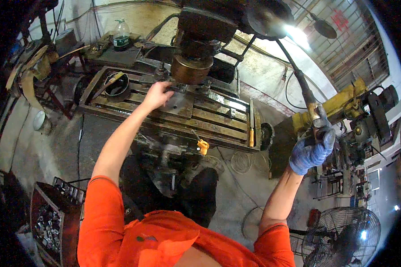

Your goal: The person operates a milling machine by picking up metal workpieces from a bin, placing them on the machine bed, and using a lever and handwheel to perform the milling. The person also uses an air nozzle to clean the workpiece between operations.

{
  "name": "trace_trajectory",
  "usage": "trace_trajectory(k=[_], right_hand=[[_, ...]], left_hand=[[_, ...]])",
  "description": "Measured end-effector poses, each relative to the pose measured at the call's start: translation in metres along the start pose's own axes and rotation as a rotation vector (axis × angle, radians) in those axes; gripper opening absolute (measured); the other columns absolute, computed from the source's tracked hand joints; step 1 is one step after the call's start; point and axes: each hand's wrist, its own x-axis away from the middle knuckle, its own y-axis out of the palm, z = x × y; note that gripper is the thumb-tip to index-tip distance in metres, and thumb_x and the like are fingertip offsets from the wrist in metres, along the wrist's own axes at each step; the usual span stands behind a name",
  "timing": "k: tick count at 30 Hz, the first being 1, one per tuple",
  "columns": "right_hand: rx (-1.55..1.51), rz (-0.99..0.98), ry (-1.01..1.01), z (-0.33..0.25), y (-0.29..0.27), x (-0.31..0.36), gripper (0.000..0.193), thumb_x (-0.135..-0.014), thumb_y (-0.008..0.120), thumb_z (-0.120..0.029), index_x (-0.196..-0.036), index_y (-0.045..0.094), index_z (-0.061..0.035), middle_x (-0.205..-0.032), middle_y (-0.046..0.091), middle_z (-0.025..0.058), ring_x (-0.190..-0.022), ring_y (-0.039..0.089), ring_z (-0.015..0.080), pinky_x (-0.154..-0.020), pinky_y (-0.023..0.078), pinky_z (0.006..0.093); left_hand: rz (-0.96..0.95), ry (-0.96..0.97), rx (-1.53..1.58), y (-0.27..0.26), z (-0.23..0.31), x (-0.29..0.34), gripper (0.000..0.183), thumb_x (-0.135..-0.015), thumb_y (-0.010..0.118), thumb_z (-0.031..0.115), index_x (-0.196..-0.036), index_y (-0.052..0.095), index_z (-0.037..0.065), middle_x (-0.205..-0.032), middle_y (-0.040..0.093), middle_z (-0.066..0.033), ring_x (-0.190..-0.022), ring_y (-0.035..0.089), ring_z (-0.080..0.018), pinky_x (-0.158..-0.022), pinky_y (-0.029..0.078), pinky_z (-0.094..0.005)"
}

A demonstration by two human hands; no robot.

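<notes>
My bare left hand [158, 95] reaches over the slotted metal machine table [214, 116], just left of the dark round spindle head [191, 67]. Its fingers are apart, and I see nothing held in them. A flat metal block [176, 107] lies close to those fingers, partly hidden by the hand. On the right, my right hand [312, 151] wears a blue glove and is raised, wrapped round the worn grip of a long dark lever [304, 84]. That lever runs up toward the machine head.
A black pot [119, 92] with a brush [113, 80] in it sits on the table's left end. A yellow-handled tool [251, 137] lies at its right end. A yellow crank handle [203, 147] sticks out in front. A caged fan [343, 238] stands lower right.
</notes>
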Motion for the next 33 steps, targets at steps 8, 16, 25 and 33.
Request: trace_trajectory(k=[8, 16, 25, 33], right_hand=[[0.371, -0.06, -0.294, 0.028, -0.014, 0.014, 0.018, -0.082, 0.054, -0.013, -0.09, 0.059, 0.0019, -0.089, 0.062, 0.0126, -0.077, 0.059, 0.0218, -0.072, 0.046, 0.0303], [0.653, 0.052, -0.598, 0.089, -0.063, 0.015, 0.028, -0.077, 0.064, -0.016, -0.097, 0.059, 0.002, -0.096, 0.062, 0.0119, -0.083, 0.059, 0.0217, -0.074, 0.048, 0.0286], [0.864, -0.038, -0.639, 0.112, -0.073, 0.019, 0.03, -0.079, 0.063, -0.017, -0.103, 0.056, 0.0001, -0.095, 0.063, 0.0108, -0.083, 0.061, 0.0235, -0.074, 0.05, 0.031], [1.118, -0.082, -0.658, 0.096, -0.059, 0.031, 0.015, -0.082, 0.057, -0.01, -0.092, 0.061, 0.0013, -0.089, 0.064, 0.0126, -0.079, 0.062, 0.0261, -0.07, 0.049, 0.0336]], left_hand=[[0.019, -0.054, 0.013, -0.128, -0.021, 0.166, 0.033, -0.078, 0.058, 0.009, -0.109, 0.055, -0.002, -0.068, 0.061, -0.01, -0.047, 0.053, -0.0111, -0.047, 0.044, -0.0263], [0.598, -0.395, -0.31, -0.279, -0.018, 0.388, 0.033, -0.078, 0.057, 0.011, -0.109, 0.056, -0.001, -0.071, 0.06, -0.0061, -0.059, 0.054, -0.0094, -0.052, 0.045, -0.0255], [1.081, -0.881, -0.245, -0.33, -0.09, 0.573, 0.031, -0.076, 0.059, 0.006, -0.104, 0.056, -0.007, -0.072, 0.062, -0.0109, -0.053, 0.057, -0.015, -0.042, 0.049, -0.0275], [0.696, -1.052, -0.722, -0.316, -0.154, 0.569, 0.052, -0.064, 0.069, 0.027, -0.106, 0.057, -0.002, -0.097, 0.061, -0.019, -0.093, 0.058, -0.0317, -0.079, 0.047, -0.0364]])
